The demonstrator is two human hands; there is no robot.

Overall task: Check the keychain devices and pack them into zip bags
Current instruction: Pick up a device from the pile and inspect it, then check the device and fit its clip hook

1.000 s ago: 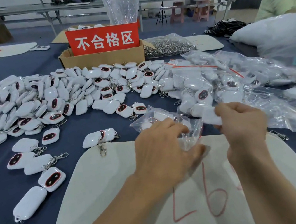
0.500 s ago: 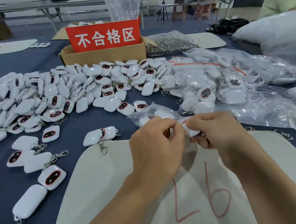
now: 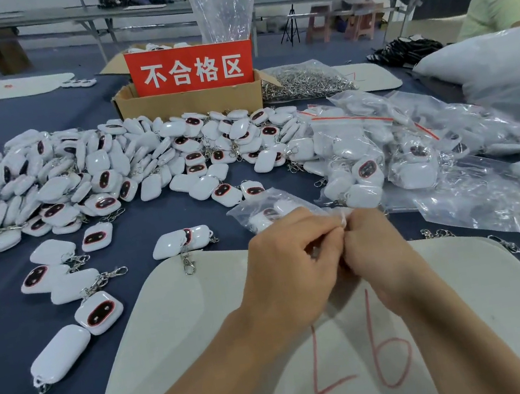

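Your left hand (image 3: 292,266) and right hand (image 3: 377,246) meet knuckle to knuckle over the far edge of the white mat (image 3: 182,314). The zip bag (image 3: 242,211) lies on the blue table (image 3: 8,338) just beyond your left hand, with white keychain devices (image 3: 271,213) showing through its film. The fingers (image 3: 314,227) of both hands are curled in tight, pinching the bag's mouth, where a crumple of clear plastic shows between them. Whether the right hand also hides a device, you cannot tell from here.

This reads as the sealing step. Flatten the mouth first so the two zip tracks line up, then pinch at one end and run along to the other, pressing evenly. Make sure no clasp or chain pokes through the opening, or the zip will gape. Push spare air out before the last stretch. Once it is sealed, the packed bags (image 3: 363,146) heaped to the right look like its place, well apart from the loose heap (image 3: 78,178) on the left.
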